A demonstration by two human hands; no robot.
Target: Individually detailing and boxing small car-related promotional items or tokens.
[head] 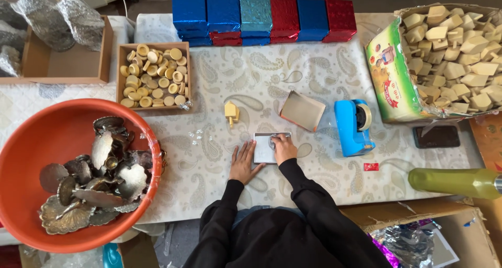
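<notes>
A small silver sheet [264,147] is laid flat on the desk [314,179], just in front of the person. The left hand [243,163] is pressed on the sheet's left edge, fingers spread apart and flat. The right hand [283,147] is set on the sheet's right part, its fingers curled together over a small metal piece [272,140] held against the sheet.

Just beyond the sheet a yellow block [231,112] is stood upright, and to its right an open small box [303,110] is tilted. A blue tape dispenser [354,127] is placed right of the hands. At the left an orange basin [31,158] of metal shell-shaped parts is seen, with a tray of wooden discs [153,75] behind it. Foil-wrapped boxes [261,14] are lined along the far edge.
</notes>
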